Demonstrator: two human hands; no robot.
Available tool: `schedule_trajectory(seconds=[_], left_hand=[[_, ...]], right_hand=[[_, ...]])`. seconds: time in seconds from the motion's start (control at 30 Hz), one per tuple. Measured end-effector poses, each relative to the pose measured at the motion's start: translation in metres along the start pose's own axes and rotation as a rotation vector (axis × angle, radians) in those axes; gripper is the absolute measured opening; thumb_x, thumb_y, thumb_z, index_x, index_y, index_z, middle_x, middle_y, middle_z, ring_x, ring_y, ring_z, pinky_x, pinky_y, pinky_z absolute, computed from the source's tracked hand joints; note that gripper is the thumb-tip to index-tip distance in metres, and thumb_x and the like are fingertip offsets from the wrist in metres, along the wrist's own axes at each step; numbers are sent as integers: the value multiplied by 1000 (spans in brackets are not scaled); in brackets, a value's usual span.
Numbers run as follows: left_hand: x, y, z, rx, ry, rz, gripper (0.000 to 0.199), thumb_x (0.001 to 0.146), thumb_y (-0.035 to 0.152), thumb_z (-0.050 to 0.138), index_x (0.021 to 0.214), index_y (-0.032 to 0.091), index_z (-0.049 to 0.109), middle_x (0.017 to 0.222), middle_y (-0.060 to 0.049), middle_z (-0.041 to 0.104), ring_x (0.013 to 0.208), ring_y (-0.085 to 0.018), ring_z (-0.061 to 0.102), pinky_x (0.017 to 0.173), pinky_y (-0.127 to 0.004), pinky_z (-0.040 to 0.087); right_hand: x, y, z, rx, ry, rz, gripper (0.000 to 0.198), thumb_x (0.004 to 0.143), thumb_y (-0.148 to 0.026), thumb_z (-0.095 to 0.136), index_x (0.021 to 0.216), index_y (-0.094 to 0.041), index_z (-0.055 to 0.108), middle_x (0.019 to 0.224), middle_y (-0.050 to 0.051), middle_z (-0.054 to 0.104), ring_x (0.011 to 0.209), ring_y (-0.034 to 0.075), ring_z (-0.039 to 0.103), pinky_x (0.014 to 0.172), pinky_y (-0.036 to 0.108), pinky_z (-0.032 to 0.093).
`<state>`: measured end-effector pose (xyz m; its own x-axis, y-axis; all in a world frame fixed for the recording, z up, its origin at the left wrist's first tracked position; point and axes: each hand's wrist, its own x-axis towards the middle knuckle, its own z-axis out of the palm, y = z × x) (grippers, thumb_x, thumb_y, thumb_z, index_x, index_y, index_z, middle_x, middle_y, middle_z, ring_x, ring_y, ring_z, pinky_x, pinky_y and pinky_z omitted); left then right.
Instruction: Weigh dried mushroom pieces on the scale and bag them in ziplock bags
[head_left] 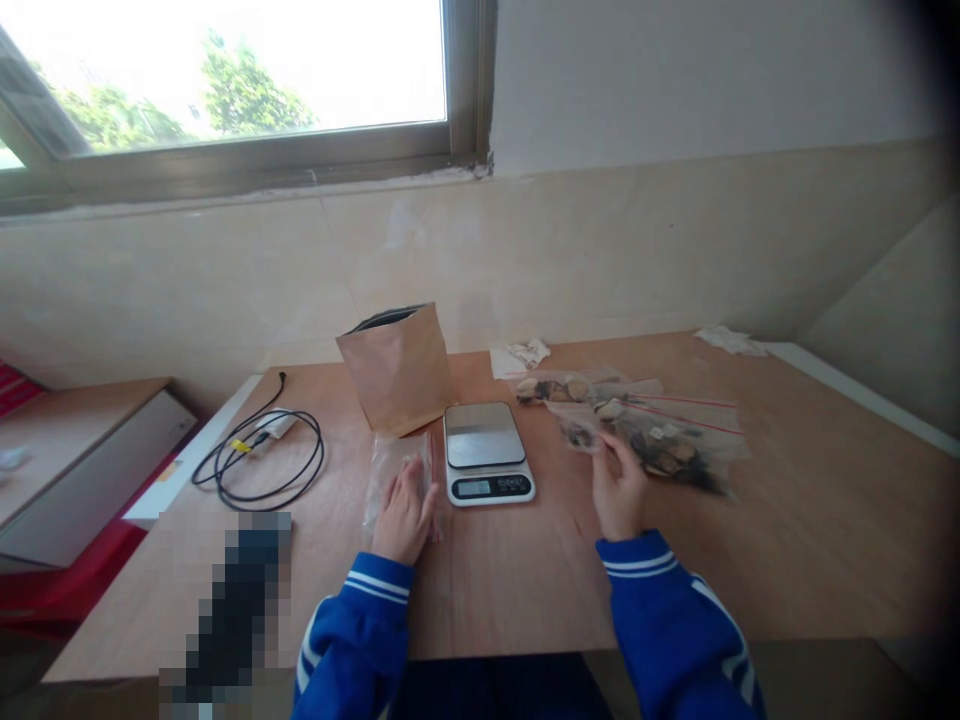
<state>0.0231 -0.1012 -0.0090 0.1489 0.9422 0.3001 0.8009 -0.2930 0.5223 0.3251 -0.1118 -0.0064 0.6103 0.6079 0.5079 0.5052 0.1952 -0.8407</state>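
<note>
The left hand [405, 515] lies flat, fingers spread, on an empty clear bag [396, 472] left of the scale [487, 452]. The right hand [619, 490] pinches the edge of a filled bag [660, 445] lying right of the scale on the table [787, 520].

The wooden table [787, 540] carries a scale [486, 452], paper bag [397, 368], plastic bags [660, 430] and coiled cable [259, 455].
</note>
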Motion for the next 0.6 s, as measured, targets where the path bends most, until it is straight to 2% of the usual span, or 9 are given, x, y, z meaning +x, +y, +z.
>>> schedule_trajectory(seconds=[0.1, 0.17, 0.2, 0.23, 0.3, 0.33, 0.4, 0.5, 0.6], left_hand=[[3, 23, -18, -62, 58, 54, 32, 92, 37, 40, 105, 21, 65, 143, -12, 49, 138, -29, 38, 114, -53, 25], [1, 49, -31, -172, 130, 37, 34, 92, 39, 41, 109, 22, 66, 144, -11, 48, 138, -30, 37, 115, -54, 22], [-1, 63, -37, -270, 141, 21, 35, 92, 42, 41, 106, 22, 67, 139, -11, 52, 134, -31, 41, 113, -53, 25], [-4, 78, -42, -403, 110, -9, 36, 92, 46, 42, 101, 22, 68, 129, -12, 59, 125, -30, 50, 108, -51, 34], [-10, 104, -49, -768, -19, -163, 45, 91, 55, 39, 88, 19, 67, 97, -12, 68, 90, -25, 65, 84, -43, 51], [-13, 113, -51, -960, -85, -274, 50, 88, 62, 38, 82, 19, 64, 84, -10, 67, 75, -23, 64, 70, -39, 53], [-16, 125, -53, -1240, -214, -424, 52, 84, 67, 43, 79, 19, 62, 71, -6, 63, 63, -19, 61, 59, -33, 52], [-19, 128, -57, -1367, -277, -509, 36, 77, 54, 64, 82, 18, 64, 64, -3, 59, 62, -17, 60, 56, -29, 50], [-20, 126, -66, -1384, -252, -501, 26, 75, 42, 70, 80, 17, 63, 63, -1, 56, 56, -14, 57, 52, -26, 48]], right_hand=[[-33, -29, -14, 91, 2, 80, 30, 90, -42, 51, 100, -18, 66, 103, 13, 71, 100, 28, 64, 92, 48, 49], [-51, -51, -21, 176, -87, 53, 27, 92, -38, 50, 108, -22, 65, 113, 11, 69, 111, 29, 61, 98, 51, 46], [-57, -62, -24, 220, -152, 4, 25, 93, -35, 48, 110, -24, 64, 117, 10, 68, 118, 28, 58, 102, 52, 43], [-62, -72, -27, 247, -227, -60, 24, 94, -32, 47, 110, -27, 65, 119, 8, 67, 123, 28, 55, 104, 53, 41], [-65, -89, -30, 284, -364, -200, 26, 95, -28, 44, 108, -33, 66, 120, 5, 67, 127, 26, 51, 105, 54, 41], [-65, -96, -31, 296, -413, -256, 28, 96, -27, 42, 106, -35, 67, 119, 4, 68, 127, 26, 51, 104, 54, 42], [-63, -106, -33, 325, -464, -324, 32, 96, -23, 40, 106, -37, 67, 118, 2, 69, 126, 24, 52, 101, 52, 45], [-60, -109, -37, 346, -545, -328, 37, 95, -17, 40, 109, -39, 66, 120, 0, 68, 125, 22, 54, 101, 48, 47], [-57, -108, -46, 314, -786, -266, 42, 94, -15, 37, 117, -37, 65, 126, 0, 65, 128, 21, 51, 105, 47, 44]])
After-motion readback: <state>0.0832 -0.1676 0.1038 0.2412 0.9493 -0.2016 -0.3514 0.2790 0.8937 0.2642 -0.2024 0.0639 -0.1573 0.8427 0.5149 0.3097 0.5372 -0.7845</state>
